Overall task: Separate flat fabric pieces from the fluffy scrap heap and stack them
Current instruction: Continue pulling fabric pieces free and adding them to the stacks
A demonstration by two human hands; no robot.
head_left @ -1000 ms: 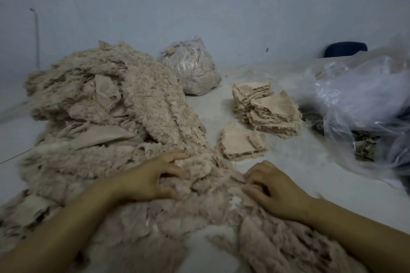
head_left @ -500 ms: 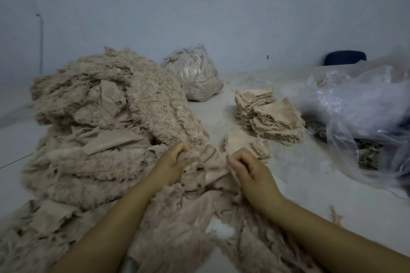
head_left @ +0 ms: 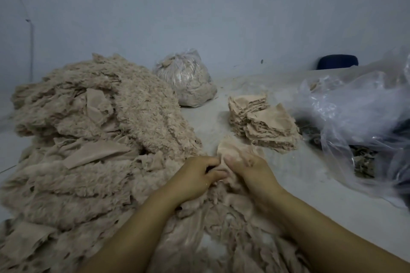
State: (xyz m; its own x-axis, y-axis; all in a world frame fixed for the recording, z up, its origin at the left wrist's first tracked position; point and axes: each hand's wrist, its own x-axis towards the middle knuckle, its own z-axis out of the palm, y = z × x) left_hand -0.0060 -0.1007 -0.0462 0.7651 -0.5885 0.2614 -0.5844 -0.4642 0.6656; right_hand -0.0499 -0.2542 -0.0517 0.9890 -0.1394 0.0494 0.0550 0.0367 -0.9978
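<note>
Your left hand (head_left: 195,176) and right hand (head_left: 248,168) meet at the near right edge of the heap (head_left: 93,139), fingertips almost touching. Your left fingers are curled and pinch a fold of a flat piece (head_left: 230,150); your right hand curls round the same piece from the other side, thumb on top, so the cloth is bunched between both hands. Its free corner stands up just beyond your knuckles, tilted away from you. The heap lies to the left of your hands and runs on under your forearms, with a few smooth flat pieces showing among the fluff on its left slope. The stack (head_left: 264,122) sits on the table (head_left: 310,184) beyond and to the right of your right hand, apart from it, its upper layers leaning. A tied bag (head_left: 186,77) of scraps stands behind the heap, near the wall (head_left: 199,6). Loose plastic (head_left: 355,113) lies at the far right, well apart from your hands.
</note>
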